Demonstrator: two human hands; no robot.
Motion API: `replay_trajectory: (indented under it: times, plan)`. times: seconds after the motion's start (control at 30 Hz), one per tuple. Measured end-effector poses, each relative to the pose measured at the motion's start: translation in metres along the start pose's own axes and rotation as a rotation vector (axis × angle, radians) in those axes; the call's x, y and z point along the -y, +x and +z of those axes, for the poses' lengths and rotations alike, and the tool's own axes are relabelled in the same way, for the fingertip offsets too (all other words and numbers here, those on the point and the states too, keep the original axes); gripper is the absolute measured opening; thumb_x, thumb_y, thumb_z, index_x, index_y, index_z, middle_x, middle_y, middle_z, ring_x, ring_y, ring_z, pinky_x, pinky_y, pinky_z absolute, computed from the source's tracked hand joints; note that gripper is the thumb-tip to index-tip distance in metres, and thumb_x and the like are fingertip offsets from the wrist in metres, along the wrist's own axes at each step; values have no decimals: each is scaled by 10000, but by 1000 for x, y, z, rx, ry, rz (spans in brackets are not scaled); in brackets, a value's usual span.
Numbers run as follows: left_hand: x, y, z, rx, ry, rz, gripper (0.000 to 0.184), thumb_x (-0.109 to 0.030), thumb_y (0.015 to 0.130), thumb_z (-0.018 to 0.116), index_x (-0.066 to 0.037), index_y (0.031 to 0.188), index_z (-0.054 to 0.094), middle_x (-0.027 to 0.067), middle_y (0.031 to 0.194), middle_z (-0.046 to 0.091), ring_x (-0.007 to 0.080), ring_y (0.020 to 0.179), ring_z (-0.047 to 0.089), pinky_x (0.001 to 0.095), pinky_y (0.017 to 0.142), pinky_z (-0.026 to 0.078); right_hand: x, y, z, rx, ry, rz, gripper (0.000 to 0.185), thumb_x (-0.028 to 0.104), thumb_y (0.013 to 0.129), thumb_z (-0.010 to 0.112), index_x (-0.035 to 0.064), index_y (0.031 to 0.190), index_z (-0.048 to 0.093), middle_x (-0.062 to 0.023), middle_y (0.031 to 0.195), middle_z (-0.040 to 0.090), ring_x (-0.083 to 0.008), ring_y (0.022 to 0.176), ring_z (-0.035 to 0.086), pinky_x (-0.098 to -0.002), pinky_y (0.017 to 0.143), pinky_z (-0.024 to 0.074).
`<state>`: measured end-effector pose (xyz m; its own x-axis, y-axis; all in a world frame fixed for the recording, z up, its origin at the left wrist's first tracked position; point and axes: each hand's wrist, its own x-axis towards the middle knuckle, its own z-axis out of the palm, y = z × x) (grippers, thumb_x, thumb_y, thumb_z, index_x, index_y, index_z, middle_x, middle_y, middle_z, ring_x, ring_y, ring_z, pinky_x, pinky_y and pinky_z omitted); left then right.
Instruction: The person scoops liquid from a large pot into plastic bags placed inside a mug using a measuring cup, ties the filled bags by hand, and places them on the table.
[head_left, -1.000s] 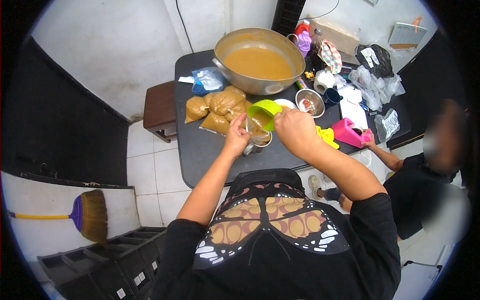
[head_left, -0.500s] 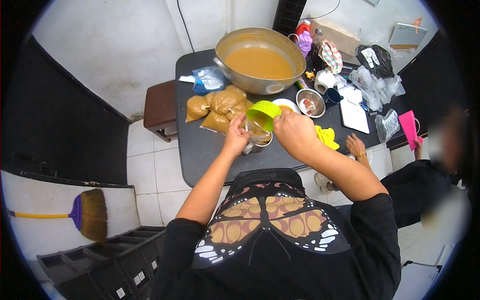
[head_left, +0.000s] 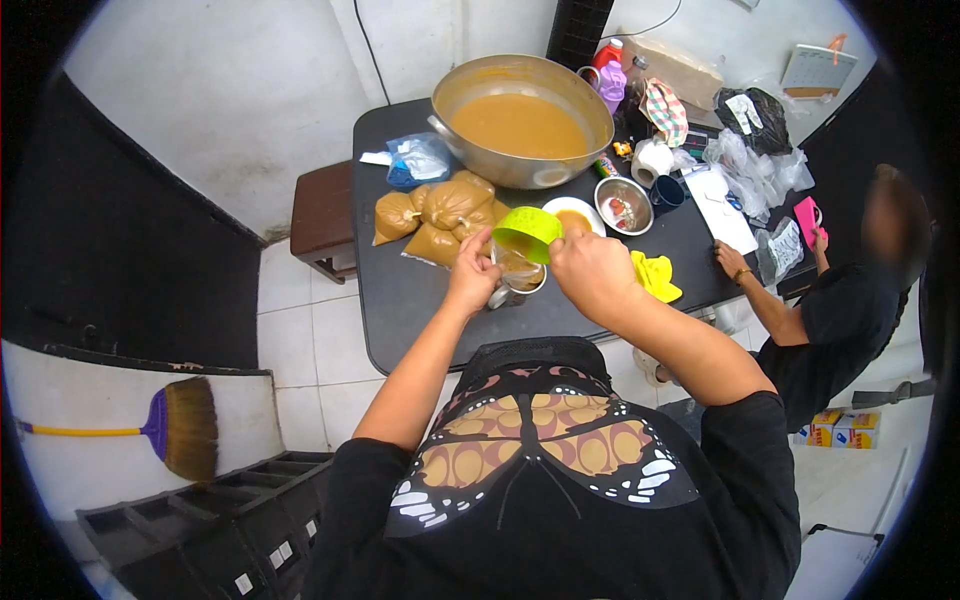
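Observation:
My right hand (head_left: 597, 275) is closed on a lime-green plastic cup (head_left: 528, 233), tipped to the left with its mouth over a clear plastic bag (head_left: 516, 268). The fingers of my left hand (head_left: 470, 278) pinch the rim of that bag. Below, the bag sits in a metal mug (head_left: 520, 295), and brown sauce shows through the plastic. To the upper left lie several tied bags of brown sauce (head_left: 455, 205). Behind my hands stands a large metal basin (head_left: 550, 175) of the same sauce. A white bowl (head_left: 598, 222) with sauce is partly hidden by the cup and my hand.
A steel bowl (head_left: 642, 222), yellow cloth (head_left: 655, 275), blue plastic bag (head_left: 418, 160), dark mug (head_left: 666, 193) and paper roll (head_left: 651, 160) are on the black table (head_left: 400, 310). At right, another person (head_left: 840, 335) has one hand by white papers (head_left: 722, 212) and a pink object (head_left: 808, 218) in the other.
The other person has moved toward the table, bringing the pink object down beside it and one hand to the papers. My hands, cup and bag have barely moved.

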<state>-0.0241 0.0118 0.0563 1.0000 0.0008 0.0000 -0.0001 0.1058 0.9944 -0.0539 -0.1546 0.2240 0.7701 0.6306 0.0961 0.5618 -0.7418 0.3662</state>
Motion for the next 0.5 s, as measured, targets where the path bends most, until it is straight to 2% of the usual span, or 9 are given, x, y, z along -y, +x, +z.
replay_trajectory:
  times: [0.1, 0.2, 0.3, 0.33, 0.5]
  plan:
    - [0, 0, -1, 15, 10, 2, 651, 119, 702, 561, 62, 1309, 336, 102, 1244, 421, 55, 638, 504, 205, 535, 465, -5, -2, 15, 34, 130, 81, 84, 116, 715, 587, 52, 764, 610, -105, 724, 600, -246, 589, 634, -333, 511, 507]
    - [-2, -1, -1, 23, 14, -4, 651, 117, 706, 561, 52, 1314, 338, 92, 1248, 419, 49, 641, 498, 205, 539, 468, -24, -3, 43, 108, 344, 181, 132, 155, 712, 603, 50, 781, 642, -177, 748, 630, -279, 733, 645, -394, 554, 515]
    - [-2, -1, -1, 11, 9, -9, 650, 115, 710, 561, 42, 1316, 340, 82, 1246, 426, 43, 641, 493, 202, 542, 470, -41, -5, 58, 218, 681, 337, 212, 202, 707, 646, 23, 821, 637, -209, 801, 631, -326, 784, 629, -420, 670, 498]
    - [-4, -2, -1, 5, 27, -4, 647, 115, 711, 560, 39, 1316, 342, 78, 1241, 433, 42, 640, 492, 200, 544, 469, -46, -6, 70, 226, 745, 363, 286, 252, 698, 679, 8, 839, 634, -207, 812, 631, -350, 802, 617, -414, 747, 474]
    - [-4, -1, -1, 17, 8, -28, 640, 125, 705, 557, 25, 1307, 362, 61, 1222, 435, 45, 629, 486, 196, 540, 459, -72, -9, 130, 201, 945, 576, 321, 264, 689, 677, -5, 862, 644, -233, 820, 623, -351, 821, 616, -396, 758, 476]
